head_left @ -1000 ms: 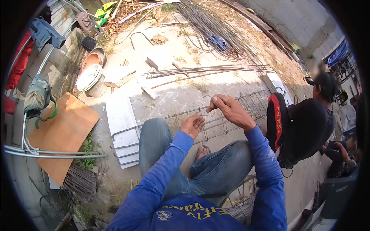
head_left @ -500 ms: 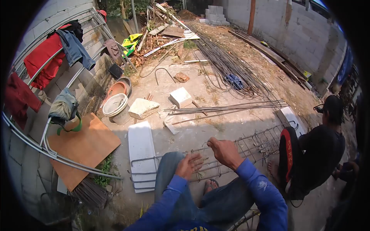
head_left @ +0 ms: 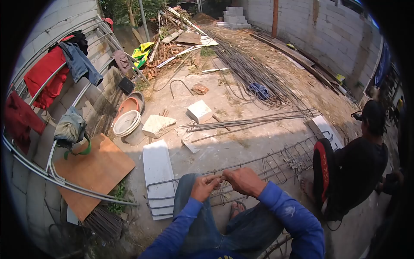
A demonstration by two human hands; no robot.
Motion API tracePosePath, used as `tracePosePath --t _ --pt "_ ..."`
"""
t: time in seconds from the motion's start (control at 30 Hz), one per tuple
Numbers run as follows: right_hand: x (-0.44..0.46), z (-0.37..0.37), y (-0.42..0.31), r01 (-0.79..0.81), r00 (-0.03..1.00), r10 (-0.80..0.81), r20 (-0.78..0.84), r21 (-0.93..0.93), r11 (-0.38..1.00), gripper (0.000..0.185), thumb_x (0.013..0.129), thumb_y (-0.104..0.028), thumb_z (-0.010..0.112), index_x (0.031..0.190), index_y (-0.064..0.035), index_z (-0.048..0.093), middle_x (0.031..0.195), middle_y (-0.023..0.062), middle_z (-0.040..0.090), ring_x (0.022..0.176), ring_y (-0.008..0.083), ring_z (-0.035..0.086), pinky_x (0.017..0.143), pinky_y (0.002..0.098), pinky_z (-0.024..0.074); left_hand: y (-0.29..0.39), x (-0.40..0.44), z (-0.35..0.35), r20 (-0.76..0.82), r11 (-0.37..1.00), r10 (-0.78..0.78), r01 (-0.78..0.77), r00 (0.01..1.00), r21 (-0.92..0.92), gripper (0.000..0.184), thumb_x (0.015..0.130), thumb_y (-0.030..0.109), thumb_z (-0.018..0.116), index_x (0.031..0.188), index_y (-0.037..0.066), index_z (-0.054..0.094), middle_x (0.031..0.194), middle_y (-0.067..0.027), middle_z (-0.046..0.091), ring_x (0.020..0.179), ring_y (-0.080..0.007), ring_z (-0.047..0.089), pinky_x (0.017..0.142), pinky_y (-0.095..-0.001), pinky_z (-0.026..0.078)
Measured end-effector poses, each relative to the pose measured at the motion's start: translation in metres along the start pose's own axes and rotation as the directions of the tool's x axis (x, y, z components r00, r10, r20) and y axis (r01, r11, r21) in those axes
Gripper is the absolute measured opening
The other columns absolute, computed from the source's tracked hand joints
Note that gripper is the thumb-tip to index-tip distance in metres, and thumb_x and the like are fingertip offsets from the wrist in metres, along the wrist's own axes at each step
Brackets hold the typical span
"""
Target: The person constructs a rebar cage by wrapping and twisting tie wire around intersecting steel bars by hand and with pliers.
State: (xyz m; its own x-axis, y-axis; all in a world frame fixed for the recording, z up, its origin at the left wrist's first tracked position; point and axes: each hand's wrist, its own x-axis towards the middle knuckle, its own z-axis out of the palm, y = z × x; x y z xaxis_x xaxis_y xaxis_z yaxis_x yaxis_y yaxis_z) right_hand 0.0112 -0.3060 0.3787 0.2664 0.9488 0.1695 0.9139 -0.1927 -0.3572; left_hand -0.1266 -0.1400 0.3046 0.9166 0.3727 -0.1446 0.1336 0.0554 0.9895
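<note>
My left hand [head_left: 204,188] and my right hand [head_left: 246,181] meet in front of my knees, fingertips close together. Both are closed in a pinch; whatever lies between the fingers is too small to make out. Beneath them runs a long rebar cage [head_left: 268,163] of steel bars with square stirrups. Its hooked left end rests on a white block [head_left: 158,160], and the far right end lies by another white block [head_left: 324,126]. My left knee covers part of the cage.
A person [head_left: 351,166] in dark clothes squats at the right beside the cage. Loose steel bars [head_left: 254,123] lie beyond it. At the left are a plywood sheet [head_left: 101,166], a white bucket [head_left: 128,125] and a metal rack hung with clothes. Rubble blocks [head_left: 158,125] lie ahead.
My left hand has gone from open to pinched fingers. My right hand has come down and left, so the two now meet. The view has shifted slightly.
</note>
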Motion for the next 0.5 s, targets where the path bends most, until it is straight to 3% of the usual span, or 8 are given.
tracePosePath --t 0.1,0.2,0.33,0.4,0.43,0.47,0.5 --pt "0.0 0.004 -0.001 -0.028 0.999 0.027 0.041 0.02 0.999 0.012 0.096 -0.018 0.059 0.102 -0.0077 0.061 0.069 0.0199 0.066 0.068 0.0426 0.068 0.06 0.0554 0.051 0.002 -0.007 0.008 -0.087 0.957 0.208 -0.184 0.974 0.225 0.026 0.098 0.016 0.071 0.117 0.0 0.076 0.096 -0.0124 0.079 0.083 -0.016 0.073 0.075 -0.0321 0.058" --pt "0.002 0.002 -0.003 -0.068 0.997 0.066 0.042 0.03 0.997 0.015 0.098 -0.023 0.06 0.102 -0.0087 0.063 0.07 0.0199 0.067 0.07 0.0427 0.069 0.062 0.0558 0.0513 0.007 -0.015 0.013 -0.112 0.85 0.349 -0.264 0.931 0.456 0.025 0.096 0.016 0.072 0.114 0.0 0.077 0.092 -0.0127 0.079 0.083 -0.0141 0.073 0.074 -0.0294 0.056" --pt "0.004 -0.015 -0.009 -0.083 0.996 0.086 -0.028 0.082 0.993 0.027 0.101 -0.035 0.061 0.108 -0.0102 0.068 0.076 0.0184 0.071 0.074 0.0401 0.071 0.066 0.0531 0.0523 0.012 -0.009 0.011 -0.201 0.849 0.413 -0.296 0.888 0.437 0.02 0.094 0.014 0.071 0.107 -0.001 0.078 0.087 -0.0144 0.078 0.079 -0.0144 0.073 0.071 -0.0301 0.055" --pt "0.006 -0.02 0.004 -0.025 1.0 0.025 0.01 0.053 0.998 0.026 0.102 -0.032 0.062 0.108 -0.0097 0.073 0.084 0.0167 0.074 0.077 0.0395 0.071 0.071 0.0492 0.0536 0.028 -0.003 0.007 -0.156 0.823 0.422 -0.305 0.893 0.479 0.02 0.094 0.014 0.071 0.104 -0.002 0.077 0.085 -0.0142 0.077 0.079 -0.016 0.073 0.071 -0.0301 0.055" --pt "0.005 -0.019 0.011 -0.033 0.998 0.041 -0.038 0.184 0.982 0.025 0.101 -0.029 0.063 0.107 -0.0077 0.074 0.085 0.0182 0.074 0.078 0.0405 0.07 0.072 0.0484 0.0537 0.035 0.001 0.005 -0.134 0.809 0.427 -0.311 0.895 0.499 0.02 0.095 0.014 0.071 0.103 -0.003 0.077 0.084 -0.0141 0.077 0.078 -0.0168 0.073 0.072 -0.0301 0.055" --pt "0.003 -0.021 0.017 -0.045 0.996 0.059 -0.069 0.187 0.981 0.024 0.101 -0.028 0.063 0.107 -0.0069 0.074 0.086 0.0195 0.073 0.079 0.0417 0.069 0.072 0.0491 0.0534 0.038 0.008 0.0 -0.018 0.803 0.393 -0.334 0.919 0.493 0.023 0.095 0.016 0.071 0.111 0.0 0.076 0.105 -0.0189 0.076 0.086 -0.0266 0.076 0.075 -0.0334 0.057" --pt "0.002 -0.027 0.025 -0.047 0.992 0.067 -0.107 0.177 0.983 0.024 0.101 -0.026 0.064 0.107 -0.0061 0.074 0.087 0.0209 0.073 0.081 0.0429 0.068 0.072 0.0499 0.0531 0.036 0.018 -0.001 0.04 0.834 0.379 -0.36 0.925 0.418 0.028 0.095 0.019 0.072 0.118 0.002 0.075 0.114 -0.0187 0.074 0.094 -0.0278 0.075 0.081 -0.0342 0.058"
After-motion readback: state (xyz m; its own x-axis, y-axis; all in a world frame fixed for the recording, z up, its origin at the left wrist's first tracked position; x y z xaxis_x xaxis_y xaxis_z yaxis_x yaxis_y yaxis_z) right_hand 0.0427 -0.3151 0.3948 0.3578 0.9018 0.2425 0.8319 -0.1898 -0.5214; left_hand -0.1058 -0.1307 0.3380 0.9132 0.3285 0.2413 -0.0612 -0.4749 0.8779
